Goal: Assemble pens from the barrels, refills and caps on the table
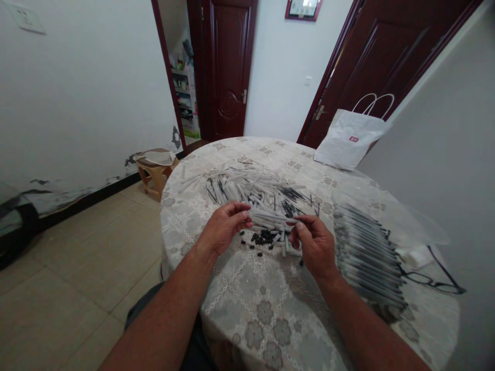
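Grey, flower-patterned cloth [224,293] covers the round counter [266,288] and drapes over its near edge. Both bare forearms reach in across that edge. A few loose black caps lie scattered round a small heap of caps [265,237], between the two hands and on the near side of the pale tubes.

The right hand [311,239] has its grip pinched, thumb against forefinger, on the end of a thin pale tube [292,220] that points toward the left hand [232,221]. The left grip is nearly closed, with thumb and fingers curled close together; whether it has hold of anything I cannot tell. The tube is over the near side of the pile [235,190], a loose spread of pale tubes mixed with dark rods [290,193], around the middle of the counter and stretching toward its left edge.

Toward the right edge, dark rods lie side by side in a row [367,257], with clear plastic [413,219] just beyond. Black-framed glasses [429,281] rest beside the row, nearer the edge. At the far right edge a white bag [346,141] stands with its handles up. Off the left edge is a stool [152,178] on the floor. Behind everything are dark red doors [228,62] and a frame [303,9] on the wall.
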Demonstrator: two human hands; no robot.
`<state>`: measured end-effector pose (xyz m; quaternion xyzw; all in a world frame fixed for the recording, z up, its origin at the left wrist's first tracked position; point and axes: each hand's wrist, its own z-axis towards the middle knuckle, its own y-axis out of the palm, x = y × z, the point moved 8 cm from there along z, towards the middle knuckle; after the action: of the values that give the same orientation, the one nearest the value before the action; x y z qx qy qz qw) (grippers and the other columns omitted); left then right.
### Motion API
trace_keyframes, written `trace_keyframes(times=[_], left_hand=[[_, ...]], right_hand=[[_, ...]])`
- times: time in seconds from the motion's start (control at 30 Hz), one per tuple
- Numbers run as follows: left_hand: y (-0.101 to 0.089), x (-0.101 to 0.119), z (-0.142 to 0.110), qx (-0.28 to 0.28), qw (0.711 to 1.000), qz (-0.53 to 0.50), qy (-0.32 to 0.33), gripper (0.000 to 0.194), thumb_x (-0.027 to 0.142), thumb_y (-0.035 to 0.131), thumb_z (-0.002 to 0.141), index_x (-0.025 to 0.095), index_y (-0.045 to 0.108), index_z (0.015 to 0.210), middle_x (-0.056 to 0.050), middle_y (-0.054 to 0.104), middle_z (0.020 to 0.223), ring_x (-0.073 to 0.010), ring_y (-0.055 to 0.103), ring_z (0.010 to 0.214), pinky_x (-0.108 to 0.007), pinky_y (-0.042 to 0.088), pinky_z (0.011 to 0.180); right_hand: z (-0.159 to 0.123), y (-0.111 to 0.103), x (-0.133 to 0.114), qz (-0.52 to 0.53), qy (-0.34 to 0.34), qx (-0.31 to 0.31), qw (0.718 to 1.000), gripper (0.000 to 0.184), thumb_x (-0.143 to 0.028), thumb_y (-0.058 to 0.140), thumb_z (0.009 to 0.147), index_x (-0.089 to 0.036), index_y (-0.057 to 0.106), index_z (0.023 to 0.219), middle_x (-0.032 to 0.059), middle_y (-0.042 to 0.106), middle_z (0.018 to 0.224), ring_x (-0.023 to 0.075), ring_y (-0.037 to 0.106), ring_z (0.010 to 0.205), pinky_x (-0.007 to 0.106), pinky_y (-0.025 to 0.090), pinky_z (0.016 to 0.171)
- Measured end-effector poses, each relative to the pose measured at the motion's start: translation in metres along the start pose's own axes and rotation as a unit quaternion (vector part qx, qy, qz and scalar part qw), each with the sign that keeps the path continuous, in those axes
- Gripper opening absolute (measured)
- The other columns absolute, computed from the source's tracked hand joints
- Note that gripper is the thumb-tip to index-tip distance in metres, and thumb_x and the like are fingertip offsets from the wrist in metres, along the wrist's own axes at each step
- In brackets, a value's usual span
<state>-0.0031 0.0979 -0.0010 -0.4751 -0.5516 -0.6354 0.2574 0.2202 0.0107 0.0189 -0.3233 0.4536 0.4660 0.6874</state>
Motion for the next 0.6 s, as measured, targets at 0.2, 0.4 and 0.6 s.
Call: trace_keyframes(times=[0.2,0.4,0.6], left_hand=[[-0.005,0.002,0.002,0.02,0.999,-0.027,0.003,0.025,0.018,0.082,0.073,0.013,0.071,0.095,-0.003,0.068,0.083,-0.012,0.067,0.073,-0.027,0.059,0.074],[-0.002,0.0,0.001,0.006,1.0,-0.025,0.004,0.028,0.019,0.083,0.073,0.013,0.071,0.097,-0.003,0.068,0.083,-0.012,0.067,0.073,-0.027,0.06,0.075],[-0.007,0.001,0.003,0.035,0.998,-0.041,0.014,0.029,0.021,0.084,0.074,0.013,0.071,0.098,-0.004,0.07,0.085,-0.012,0.067,0.073,-0.026,0.06,0.072]], right_hand=[[0.001,-0.006,-0.003,0.011,-0.005,0.02,1.0,0.018,-0.036,0.063,0.094,-0.02,0.065,0.102,0.0014,0.069,0.075,0.0118,0.057,0.05,0.024,0.044,0.043],[-0.001,0.0,-0.002,-0.002,-0.007,-0.002,1.0,0.017,-0.035,0.061,0.095,-0.022,0.065,0.104,0.0005,0.07,0.075,0.0118,0.056,0.051,0.024,0.046,0.046],[-0.006,0.012,-0.006,-0.161,-0.048,-0.061,0.984,0.016,-0.034,0.064,0.094,-0.022,0.065,0.105,0.0013,0.071,0.078,0.0155,0.064,0.062,0.026,0.05,0.056]])
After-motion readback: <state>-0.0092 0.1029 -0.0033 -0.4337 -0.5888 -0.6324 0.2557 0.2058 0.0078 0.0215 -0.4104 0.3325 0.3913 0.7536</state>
